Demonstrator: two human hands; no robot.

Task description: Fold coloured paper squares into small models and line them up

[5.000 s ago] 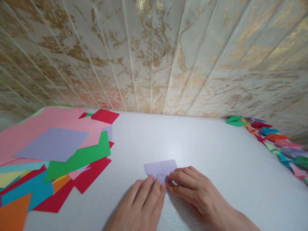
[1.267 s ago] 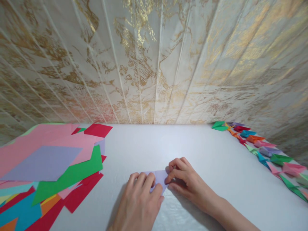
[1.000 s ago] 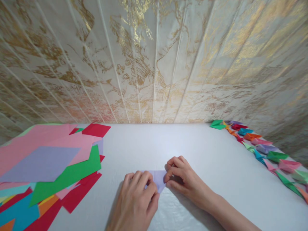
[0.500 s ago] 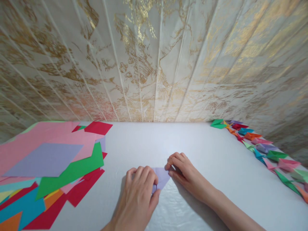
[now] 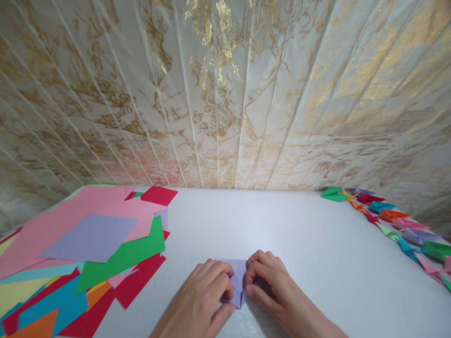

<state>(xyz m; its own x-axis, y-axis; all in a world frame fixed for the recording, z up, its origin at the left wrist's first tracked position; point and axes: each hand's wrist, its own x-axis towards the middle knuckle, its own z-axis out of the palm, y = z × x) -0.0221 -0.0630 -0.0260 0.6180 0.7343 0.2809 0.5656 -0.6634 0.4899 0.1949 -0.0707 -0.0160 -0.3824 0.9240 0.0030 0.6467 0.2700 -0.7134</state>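
A small folded piece of light purple origami paper [image 5: 238, 272] lies on the white table between my hands, with creases and a fold showing toward its near corner. My left hand [image 5: 207, 293] covers its left side, fingers curled, thumb near the bottom corner. At the paper's right edge, my right hand [image 5: 266, 279] holds on with bent fingers and the thumb below them. Both hands partly hide the paper's sides.
Loose coloured sheets overlap at the left, among them pink paper [image 5: 105, 202], a purple sheet [image 5: 91, 237] and green paper [image 5: 141, 244]. Folded paper shapes line the right side, with a green one [image 5: 334, 194] farthest back. A gold-patterned curtain [image 5: 225, 117] borders the white table [image 5: 246, 220].
My right hand has moved down along the paper's right side, closer to my left hand. The paper now looks narrower, with its right side folded in. The view has shifted slightly.
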